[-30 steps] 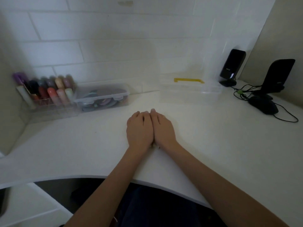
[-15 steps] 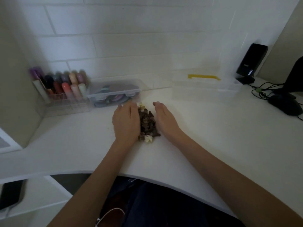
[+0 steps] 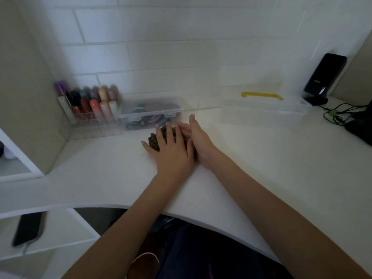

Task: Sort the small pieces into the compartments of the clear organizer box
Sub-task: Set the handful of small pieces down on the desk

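Observation:
A heap of small dark brown pieces (image 3: 153, 140) lies on the white desk (image 3: 261, 168), left of centre. My left hand (image 3: 171, 152) rests flat on top of the heap with its fingers spread, hiding most of it. My right hand (image 3: 199, 137) stands on its edge against the heap's right side, fingers straight and together, touching my left hand. The clear organizer box (image 3: 261, 111) with a yellow handle (image 3: 261, 95) stands at the back right by the wall, apart from both hands. I cannot make out its compartments.
A small clear latched box (image 3: 151, 113) with coloured items stands just behind the heap. Left of it is a clear rack of markers (image 3: 90, 105). A black phone on a stand (image 3: 324, 75), cables (image 3: 338, 115) and a dark device (image 3: 360, 125) fill the right corner. Another phone (image 3: 28, 228) lies on a lower shelf.
My hands parted and uncovered the heap, then moved with it toward the back left. My left hand now lies over the pieces and the right hand presses in from the side.

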### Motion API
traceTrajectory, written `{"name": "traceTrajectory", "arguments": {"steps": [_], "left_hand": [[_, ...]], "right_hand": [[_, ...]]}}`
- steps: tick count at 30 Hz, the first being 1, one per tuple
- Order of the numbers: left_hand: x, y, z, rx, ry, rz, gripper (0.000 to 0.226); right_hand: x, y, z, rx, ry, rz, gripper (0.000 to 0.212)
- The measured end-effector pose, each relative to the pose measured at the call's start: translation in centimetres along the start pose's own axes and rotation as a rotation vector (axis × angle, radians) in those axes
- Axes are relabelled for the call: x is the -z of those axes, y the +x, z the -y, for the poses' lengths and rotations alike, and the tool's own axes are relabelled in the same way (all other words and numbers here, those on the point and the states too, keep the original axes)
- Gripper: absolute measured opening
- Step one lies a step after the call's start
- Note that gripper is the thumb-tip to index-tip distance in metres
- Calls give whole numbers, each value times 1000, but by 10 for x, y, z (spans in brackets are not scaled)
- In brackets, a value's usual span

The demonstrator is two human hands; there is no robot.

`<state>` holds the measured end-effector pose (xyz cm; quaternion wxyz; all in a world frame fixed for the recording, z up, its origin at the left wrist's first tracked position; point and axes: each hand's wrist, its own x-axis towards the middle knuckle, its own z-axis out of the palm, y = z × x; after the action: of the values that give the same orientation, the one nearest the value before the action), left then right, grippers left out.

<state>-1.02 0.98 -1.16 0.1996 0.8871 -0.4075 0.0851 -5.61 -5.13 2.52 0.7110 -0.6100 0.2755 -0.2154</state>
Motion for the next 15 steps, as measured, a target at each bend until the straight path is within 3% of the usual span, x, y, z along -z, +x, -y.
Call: {"name": "traceTrajectory", "arguments": {"steps": [2, 6, 9, 11, 15], "left_hand": [[-2, 10, 3, -7, 36, -27, 65], [-6, 18, 6, -21, 66, -147, 61], [1, 14, 0, -163, 112, -225, 59], [4, 7, -8, -308, 105, -252, 55], [2, 3, -20, -428, 52, -244, 53]], "right_hand": [[6, 0, -1, 129, -195, -61, 45], [42, 0, -9, 617, -868, -246, 39], [88, 12, 1, 816, -1130, -618, 46], [120, 17, 11, 776, -1340, -801, 53], [160, 27, 18, 517, -1668, -727, 67]]}}
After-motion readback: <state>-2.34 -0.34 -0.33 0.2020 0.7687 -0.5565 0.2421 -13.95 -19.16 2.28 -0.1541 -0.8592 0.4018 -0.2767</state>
